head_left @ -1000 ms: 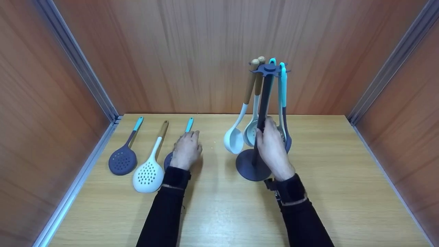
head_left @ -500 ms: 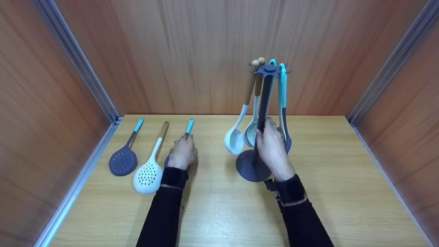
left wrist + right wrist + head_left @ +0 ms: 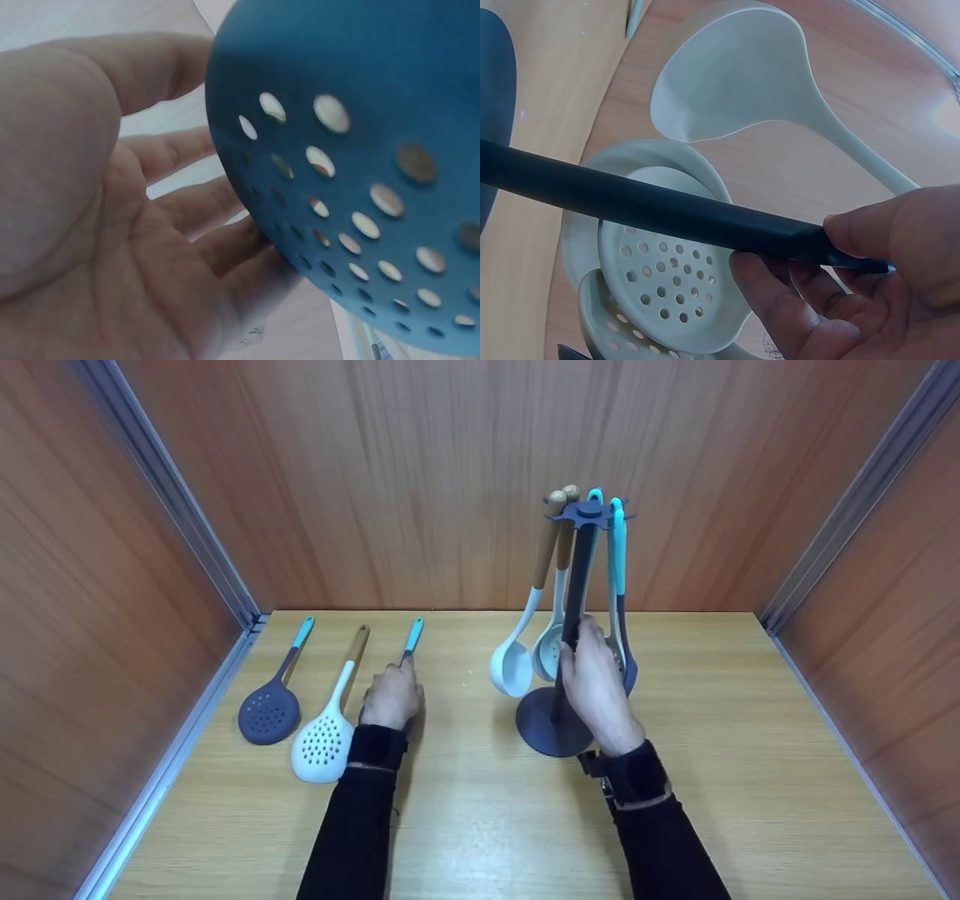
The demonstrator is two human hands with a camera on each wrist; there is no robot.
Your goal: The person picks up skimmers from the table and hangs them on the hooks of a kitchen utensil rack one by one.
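Observation:
My left hand [image 3: 391,696] holds a dark blue skimmer [image 3: 414,634] with a turquoise handle, lying left of the middle of the table. Most of it is hidden under the hand in the head view. In the left wrist view its perforated head [image 3: 360,67] fills the right side and covers the fingertips. My right hand [image 3: 596,682] grips the dark post [image 3: 576,592] of an upright utensil stand with a round base [image 3: 541,727]. From its top hang a white ladle [image 3: 511,669], a pale perforated spoon [image 3: 549,652] and several turquoise-handled utensils [image 3: 619,555].
At the left of the table [image 3: 480,825] lie a white slotted turner [image 3: 322,746] with a wooden handle and another dark blue skimmer [image 3: 268,712]. Wood-grain panels with metal edge strips [image 3: 169,750] enclose the back and both sides.
My left hand has come down and slightly left and toward me onto the skimmer, uncovering more of its handle. The right hand stays on the post.

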